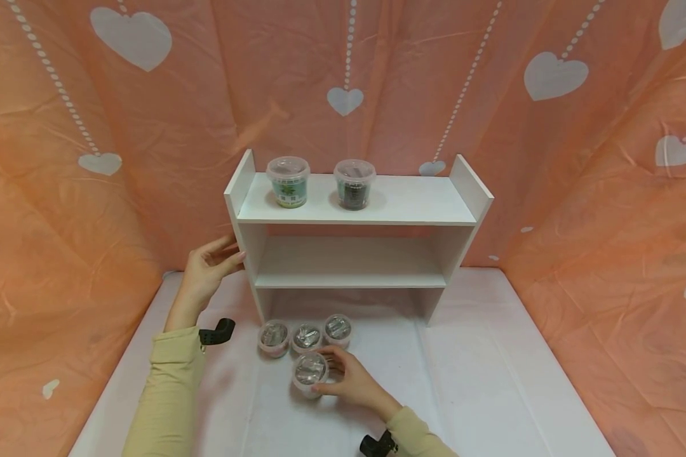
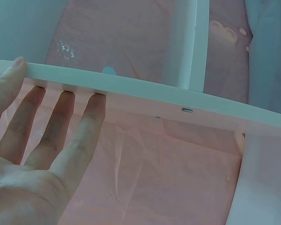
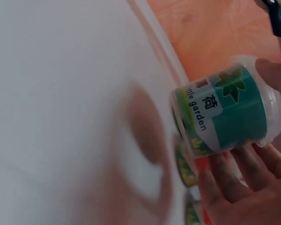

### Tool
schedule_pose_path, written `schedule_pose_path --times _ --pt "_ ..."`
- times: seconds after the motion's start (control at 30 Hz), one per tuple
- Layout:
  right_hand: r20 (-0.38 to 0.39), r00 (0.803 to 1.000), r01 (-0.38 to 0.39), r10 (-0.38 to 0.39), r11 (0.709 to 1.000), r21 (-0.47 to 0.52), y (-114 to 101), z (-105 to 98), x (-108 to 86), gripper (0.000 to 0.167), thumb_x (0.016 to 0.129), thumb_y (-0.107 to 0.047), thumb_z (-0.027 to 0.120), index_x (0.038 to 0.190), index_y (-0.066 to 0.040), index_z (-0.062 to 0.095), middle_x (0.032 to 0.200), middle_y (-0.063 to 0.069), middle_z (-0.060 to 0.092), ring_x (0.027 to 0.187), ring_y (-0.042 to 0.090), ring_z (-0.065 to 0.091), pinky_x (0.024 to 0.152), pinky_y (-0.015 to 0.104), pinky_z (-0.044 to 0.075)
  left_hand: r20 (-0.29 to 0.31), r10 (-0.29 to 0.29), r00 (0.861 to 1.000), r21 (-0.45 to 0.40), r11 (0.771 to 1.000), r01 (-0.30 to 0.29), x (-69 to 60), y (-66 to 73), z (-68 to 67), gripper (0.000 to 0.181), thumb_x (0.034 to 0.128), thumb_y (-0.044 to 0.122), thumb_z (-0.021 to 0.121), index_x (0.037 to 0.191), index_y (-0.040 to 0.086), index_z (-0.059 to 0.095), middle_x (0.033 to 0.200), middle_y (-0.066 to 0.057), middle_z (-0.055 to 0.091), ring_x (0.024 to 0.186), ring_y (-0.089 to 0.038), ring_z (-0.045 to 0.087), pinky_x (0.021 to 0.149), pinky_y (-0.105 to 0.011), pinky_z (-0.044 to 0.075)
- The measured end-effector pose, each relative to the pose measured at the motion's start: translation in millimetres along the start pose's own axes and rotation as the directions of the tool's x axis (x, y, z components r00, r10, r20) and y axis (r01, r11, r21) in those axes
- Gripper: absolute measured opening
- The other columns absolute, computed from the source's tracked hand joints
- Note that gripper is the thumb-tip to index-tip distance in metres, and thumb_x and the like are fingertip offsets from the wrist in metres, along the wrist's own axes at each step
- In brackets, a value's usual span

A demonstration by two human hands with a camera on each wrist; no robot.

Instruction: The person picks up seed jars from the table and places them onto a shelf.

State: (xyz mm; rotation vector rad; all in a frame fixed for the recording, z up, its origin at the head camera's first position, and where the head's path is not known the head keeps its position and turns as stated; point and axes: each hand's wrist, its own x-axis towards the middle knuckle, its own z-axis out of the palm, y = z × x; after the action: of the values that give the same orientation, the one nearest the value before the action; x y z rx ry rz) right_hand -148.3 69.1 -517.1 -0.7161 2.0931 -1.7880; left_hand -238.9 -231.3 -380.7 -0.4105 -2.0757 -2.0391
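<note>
My right hand (image 1: 349,384) holds a small lidded plastic cup (image 1: 310,373) between thumb and fingers. In the right wrist view this cup (image 3: 225,110) lies sideways in the picture, with a green "little garden" label and a leaf print. A gap seems to part it from the tabletop. Just behind it stand three similar cups (image 1: 307,337) with clear lids. My left hand (image 1: 206,270) touches the left side panel of a white shelf (image 1: 351,279). In the left wrist view, the hand's straight fingers (image 2: 86,131) meet the panel's outer face, and its thumb lies at the edge.
Two lidded cups, one with a green label (image 1: 289,190) and one dark inside (image 1: 354,193), stand on the shelf's top board. A white-covered table (image 1: 491,381) bears the shelf. Orange curtains (image 1: 606,254) with white hearts enclose the back and sides.
</note>
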Motion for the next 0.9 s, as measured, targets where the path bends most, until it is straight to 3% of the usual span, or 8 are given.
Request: schedule_pose_path --times 0.23,0.47,0.73,0.9 --pt "-0.020 1.000 -0.013 0.013 1.000 -0.006 -20 -21 -7.5 0.058 0.079 -0.003 0.077 0.129 0.005 0.049 0.124 0.016 0.056 0.111 0.023 0.056 0.099 0.037 0.045 -0.006 0.015 1.000 -0.019 1.000 -0.015 0.0 -2.0 -0.6 0.053 0.0882 -0.001 0.067 0.137 -0.005 0.047 0.124 -0.006 0.060 0.098 -0.010 0.064 0.078 -0.029 0.056" --pt "-0.078 0.997 0.005 -0.005 1.000 -0.004 -6 -42 -8.5 0.060 0.079 0.000 0.077 0.131 0.004 0.048 0.122 0.016 0.057 0.110 0.024 0.057 0.098 0.035 0.045 -0.003 0.012 1.000 -0.003 1.000 -0.012 -0.5 -0.8 0.2 0.054 0.0886 0.000 0.066 0.138 -0.007 0.045 0.120 -0.001 0.061 0.098 -0.009 0.064 0.079 -0.030 0.056" --pt "-0.116 0.991 0.067 -0.067 0.998 -0.007 -14 -65 -14.0 0.060 0.079 -0.004 0.078 0.131 0.004 0.048 0.122 0.018 0.057 0.112 0.024 0.055 0.099 0.034 0.045 -0.006 -0.007 1.000 0.024 1.000 0.007 -1.7 3.2 1.7 0.054 0.0894 0.000 0.065 0.138 -0.009 0.043 0.129 -0.017 0.055 0.098 -0.008 0.064 0.080 -0.029 0.056" --pt "-0.146 0.986 0.080 -0.085 0.996 -0.036 -22 -78 -18.3 0.059 0.079 -0.004 0.078 0.130 0.000 0.049 0.124 0.016 0.057 0.114 0.022 0.055 0.099 0.033 0.044 0.001 -0.003 1.000 0.027 1.000 0.003 -1.7 3.0 1.0 0.054 0.0897 0.000 0.065 0.139 -0.008 0.043 0.131 -0.017 0.054 0.099 -0.009 0.064 0.080 -0.030 0.055"
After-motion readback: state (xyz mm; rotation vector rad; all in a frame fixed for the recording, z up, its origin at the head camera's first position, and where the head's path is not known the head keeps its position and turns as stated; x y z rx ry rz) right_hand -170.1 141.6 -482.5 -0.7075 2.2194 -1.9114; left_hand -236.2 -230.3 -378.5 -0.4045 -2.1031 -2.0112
